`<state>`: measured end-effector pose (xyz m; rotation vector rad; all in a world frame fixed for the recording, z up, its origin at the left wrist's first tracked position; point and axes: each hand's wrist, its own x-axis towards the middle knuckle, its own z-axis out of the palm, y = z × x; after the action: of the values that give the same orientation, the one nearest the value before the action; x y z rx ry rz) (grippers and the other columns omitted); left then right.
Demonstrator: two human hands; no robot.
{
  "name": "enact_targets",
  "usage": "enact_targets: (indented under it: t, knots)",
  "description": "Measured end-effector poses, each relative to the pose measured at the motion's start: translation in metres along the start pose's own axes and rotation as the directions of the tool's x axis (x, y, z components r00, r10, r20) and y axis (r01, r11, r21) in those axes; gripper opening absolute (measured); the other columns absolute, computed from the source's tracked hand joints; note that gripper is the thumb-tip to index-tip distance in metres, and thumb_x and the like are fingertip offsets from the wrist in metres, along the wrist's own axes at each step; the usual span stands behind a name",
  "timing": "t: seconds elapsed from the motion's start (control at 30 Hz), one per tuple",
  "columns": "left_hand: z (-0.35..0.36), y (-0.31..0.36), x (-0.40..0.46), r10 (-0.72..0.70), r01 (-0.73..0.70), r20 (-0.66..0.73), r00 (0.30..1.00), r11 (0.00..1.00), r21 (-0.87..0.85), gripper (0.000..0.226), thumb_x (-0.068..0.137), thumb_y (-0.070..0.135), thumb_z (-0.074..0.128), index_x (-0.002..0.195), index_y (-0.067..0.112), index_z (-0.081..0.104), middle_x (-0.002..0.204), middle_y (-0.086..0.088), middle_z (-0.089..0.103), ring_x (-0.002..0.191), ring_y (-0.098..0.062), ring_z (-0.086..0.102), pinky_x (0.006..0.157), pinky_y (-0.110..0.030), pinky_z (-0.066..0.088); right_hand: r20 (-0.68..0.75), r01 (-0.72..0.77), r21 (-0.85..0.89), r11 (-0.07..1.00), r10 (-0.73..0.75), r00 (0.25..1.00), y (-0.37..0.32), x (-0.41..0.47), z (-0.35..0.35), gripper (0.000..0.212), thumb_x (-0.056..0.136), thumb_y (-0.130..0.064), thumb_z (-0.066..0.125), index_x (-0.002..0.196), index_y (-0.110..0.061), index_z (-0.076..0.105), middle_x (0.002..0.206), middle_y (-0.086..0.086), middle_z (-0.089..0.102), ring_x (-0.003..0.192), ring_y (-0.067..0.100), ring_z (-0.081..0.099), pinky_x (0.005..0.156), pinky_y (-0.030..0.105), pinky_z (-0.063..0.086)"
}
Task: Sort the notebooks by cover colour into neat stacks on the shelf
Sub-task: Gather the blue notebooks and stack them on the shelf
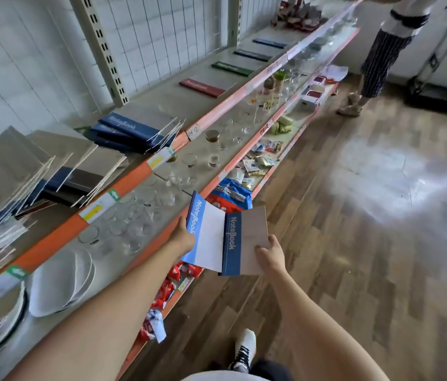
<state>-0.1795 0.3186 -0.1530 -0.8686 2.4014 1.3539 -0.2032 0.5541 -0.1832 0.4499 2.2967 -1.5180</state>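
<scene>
Head view: a light-blue notebook (205, 237) was gripped by the left hand (185, 237) and a dark-blue notebook (244, 243) pinched by the right hand (270, 255), both held overlapping beside the shelf (145, 171), where mixed notebooks (131, 132) were piled.

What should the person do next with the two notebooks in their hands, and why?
Probably lift the dark blue notebook in the right hand up to the dark blue pile on the top shelf, since its spine colour seems to match. The left hand holds a light blue notebook, which likely needs a different stack.
</scene>
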Motion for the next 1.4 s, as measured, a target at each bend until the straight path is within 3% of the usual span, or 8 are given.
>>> enact_targets:
  t: [0.17, 0.4, 0.53, 0.7, 0.93, 1.07, 1.2, 1.4]
  knots:
    - [0.054, -0.019, 0.082, -0.05, 0.053, -0.054, 0.997, 0.997, 0.048, 0.068, 0.079, 0.024, 0.04, 0.142, 0.043, 0.026, 0.141, -0.005, 0.047, 0.121, -0.031, 0.05, 0.101, -0.05, 0.047, -0.017, -0.056, 0.05, 0.997, 0.057, 0.998, 0.012, 0.039, -0.029, 0.024, 0.084, -0.009, 0.049, 0.103, -0.024, 0.054, 0.092, -0.002, 0.064, 0.08, 0.016, 0.06, 0.06, 0.029, 0.045]
    - [0.087, 0.077, 0.036, -0.038, 0.052, -0.064, 0.997, 0.97, 0.239, 0.05, 0.098, 0.002, 0.039, 0.146, 0.012, 0.031, 0.135, -0.017, 0.048, 0.1, -0.028, 0.046, 0.075, -0.03, 0.037, -0.03, -0.143, 0.134, 0.981, 0.149, 0.988, 0.035, 0.08, -0.064, 0.023, 0.084, -0.008, 0.048, 0.098, -0.025, 0.053, 0.094, 0.001, 0.064, 0.084, 0.021, 0.062, 0.068, 0.033, 0.049]
    - [0.108, 0.083, 0.061, -0.071, 0.082, -0.047, 0.996, 0.947, 0.311, 0.054, 0.099, 0.005, 0.039, 0.15, 0.013, 0.024, 0.139, -0.019, 0.044, 0.111, -0.035, 0.049, 0.076, -0.034, 0.039, -0.047, -0.194, 0.174, 0.966, 0.204, 0.978, 0.042, 0.099, -0.078, 0.022, 0.083, -0.009, 0.049, 0.097, -0.026, 0.053, 0.094, 0.002, 0.065, 0.086, 0.023, 0.063, 0.077, 0.039, 0.053]
    - [0.128, 0.097, 0.102, -0.103, 0.108, -0.031, 0.994, 0.944, 0.31, 0.043, 0.092, 0.008, 0.044, 0.135, 0.007, 0.046, 0.127, -0.021, 0.056, 0.11, -0.04, 0.056, 0.084, -0.039, 0.048, -0.062, -0.248, 0.218, 0.944, 0.267, 0.962, 0.042, 0.128, -0.084, 0.02, 0.086, -0.014, 0.054, 0.1, -0.028, 0.052, 0.097, -0.003, 0.064, 0.088, 0.02, 0.063, 0.082, 0.043, 0.054]
    - [0.145, 0.139, 0.173, -0.063, 0.04, 0.056, 0.996, 0.938, 0.344, 0.044, 0.094, 0.01, 0.046, 0.137, 0.006, 0.044, 0.132, -0.021, 0.056, 0.115, -0.04, 0.055, 0.093, -0.041, 0.045, -0.108, -0.289, 0.237, 0.928, 0.321, 0.941, 0.017, 0.187, -0.088, 0.016, 0.086, -0.019, 0.054, 0.093, -0.033, 0.051, 0.097, -0.006, 0.065, 0.091, 0.019, 0.064, 0.089, 0.05, 0.055]
    - [0.149, 0.172, 0.22, -0.007, -0.026, 0.097, 0.995, 0.941, 0.337, 0.037, 0.096, 0.01, 0.046, 0.133, 0.007, 0.046, 0.126, -0.02, 0.058, 0.109, -0.04, 0.057, 0.078, -0.035, 0.039, -0.159, -0.288, 0.22, 0.932, 0.326, 0.932, -0.014, 0.223, -0.099, 0.017, 0.085, -0.017, 0.053, 0.094, -0.031, 0.052, 0.097, -0.004, 0.065, 0.091, 0.021, 0.064, 0.087, 0.049, 0.055]
    - [0.153, 0.211, 0.265, 0.029, -0.077, 0.154, 0.988, 0.945, 0.317, 0.032, 0.096, 0.012, 0.047, 0.127, 0.005, 0.052, 0.125, -0.017, 0.06, 0.107, -0.038, 0.058, 0.077, -0.034, 0.043, -0.201, -0.274, 0.217, 0.937, 0.318, 0.927, -0.05, 0.258, -0.108, 0.02, 0.09, -0.018, 0.054, 0.107, -0.029, 0.052, 0.101, -0.004, 0.062, 0.092, 0.018, 0.061, 0.081, 0.041, 0.051]
    - [0.164, 0.252, 0.322, 0.046, -0.126, 0.255, 0.966, 0.942, 0.311, 0.035, 0.097, 0.017, 0.046, 0.13, 0.008, 0.05, 0.125, -0.018, 0.06, 0.097, -0.034, 0.058, 0.075, -0.035, 0.045, -0.257, -0.266, 0.224, 0.938, 0.32, 0.912, -0.077, 0.301, -0.117, 0.019, 0.092, -0.02, 0.055, 0.107, -0.03, 0.05, 0.1, -0.006, 0.061, 0.091, 0.016, 0.06, 0.077, 0.036, 0.049]
